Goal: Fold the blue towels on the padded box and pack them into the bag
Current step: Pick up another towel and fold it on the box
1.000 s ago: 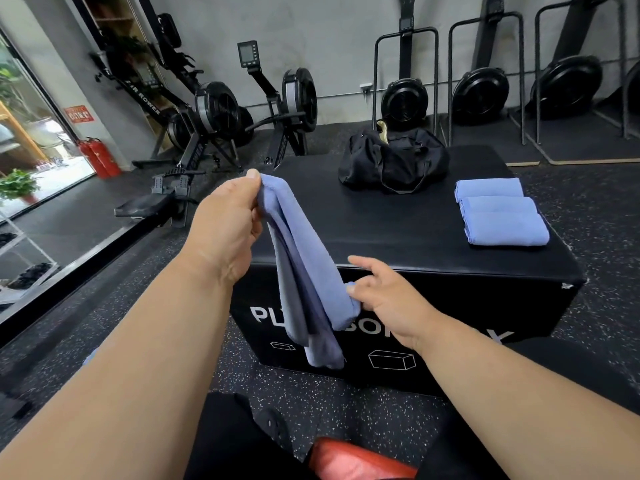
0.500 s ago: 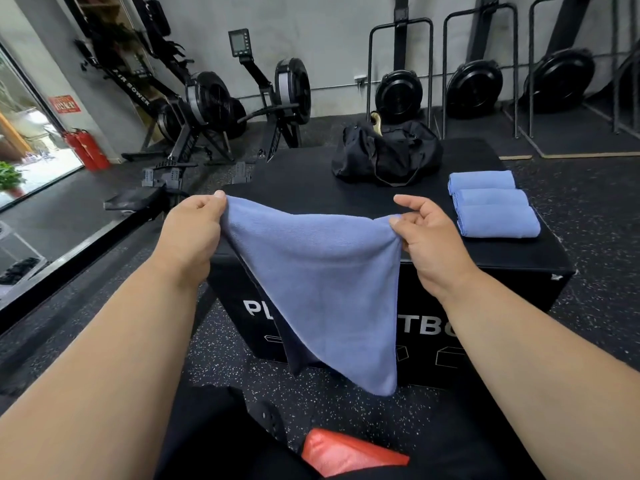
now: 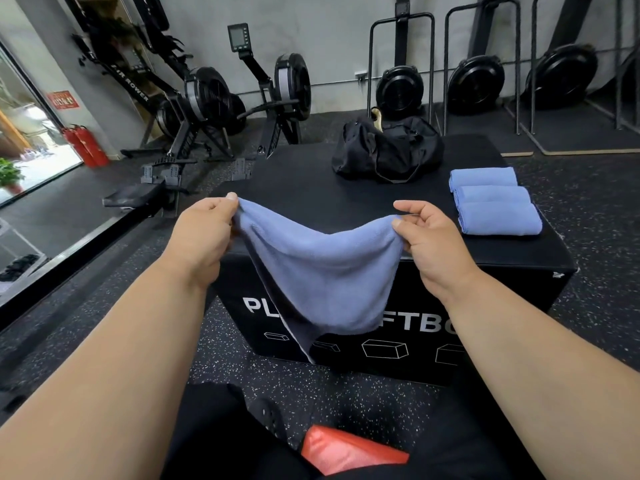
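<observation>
A: Largest first. The padded box (image 3: pixel 346 209) lies straight ahead of you, its top carrying the black bag (image 3: pixel 388 150) at the far edge and three folded towels (image 3: pixel 491 202) stacked in a row at the right.

B: And the towel in hand?

A: The blue towel (image 3: pixel 322 271) hangs in the air between you and the box's near face, its top edge running left to right and sagging in the middle. Your left hand (image 3: pixel 204 233) pinches one upper corner, your right hand (image 3: pixel 433 237) pinches the other with thumb and forefinger; both grips are closed on cloth.

B: What does the next move turn on?

A: Probably this: the box top lies forward of and slightly below both grips, so the towel would travel away from you to be laid flat. The folded row sits nearer your right hand.

B: Any lettering?

A: The box front shows "PL" and "FTB"; the towel hides the rest. A rowing machine (image 3: pixel 194 109) reads "AIR ROWER".
</observation>
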The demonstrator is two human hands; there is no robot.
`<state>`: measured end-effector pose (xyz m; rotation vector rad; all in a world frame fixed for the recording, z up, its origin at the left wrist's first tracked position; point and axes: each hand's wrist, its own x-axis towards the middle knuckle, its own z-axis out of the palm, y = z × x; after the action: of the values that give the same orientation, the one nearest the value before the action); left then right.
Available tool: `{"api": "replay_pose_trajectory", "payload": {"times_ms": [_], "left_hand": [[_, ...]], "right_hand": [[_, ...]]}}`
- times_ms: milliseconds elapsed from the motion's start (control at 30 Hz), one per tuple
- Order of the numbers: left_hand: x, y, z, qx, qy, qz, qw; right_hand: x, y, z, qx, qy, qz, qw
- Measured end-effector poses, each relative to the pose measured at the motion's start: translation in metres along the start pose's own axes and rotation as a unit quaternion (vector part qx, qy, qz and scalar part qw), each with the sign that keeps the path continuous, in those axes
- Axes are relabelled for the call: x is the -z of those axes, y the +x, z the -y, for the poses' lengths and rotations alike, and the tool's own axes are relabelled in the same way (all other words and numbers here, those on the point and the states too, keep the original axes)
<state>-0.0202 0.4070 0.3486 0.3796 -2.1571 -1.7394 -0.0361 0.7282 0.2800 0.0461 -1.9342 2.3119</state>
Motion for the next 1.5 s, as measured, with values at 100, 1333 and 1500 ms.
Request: {"api": "replay_pose_trajectory", "payload": {"times_ms": [100, 1333, 1500], "left_hand": [[0.002, 0.004, 0.002, -0.002, 0.008, 0.002, 1.0], [0.006, 0.018, -0.003, 0.106, -0.19, 0.135, 0.967], [0.005, -0.007, 0.004, 0.098, -0.047, 0.138, 0.984]], "right_hand": [[0.002, 0.001, 0.0, 0.001, -0.006, -0.003, 1.0], [-0.02, 0.054, 0.043, 0.059, -0.032, -0.07, 0.995], [-0.02, 0.052, 0.042, 0.037, 0.011, -0.078, 0.996]]}}
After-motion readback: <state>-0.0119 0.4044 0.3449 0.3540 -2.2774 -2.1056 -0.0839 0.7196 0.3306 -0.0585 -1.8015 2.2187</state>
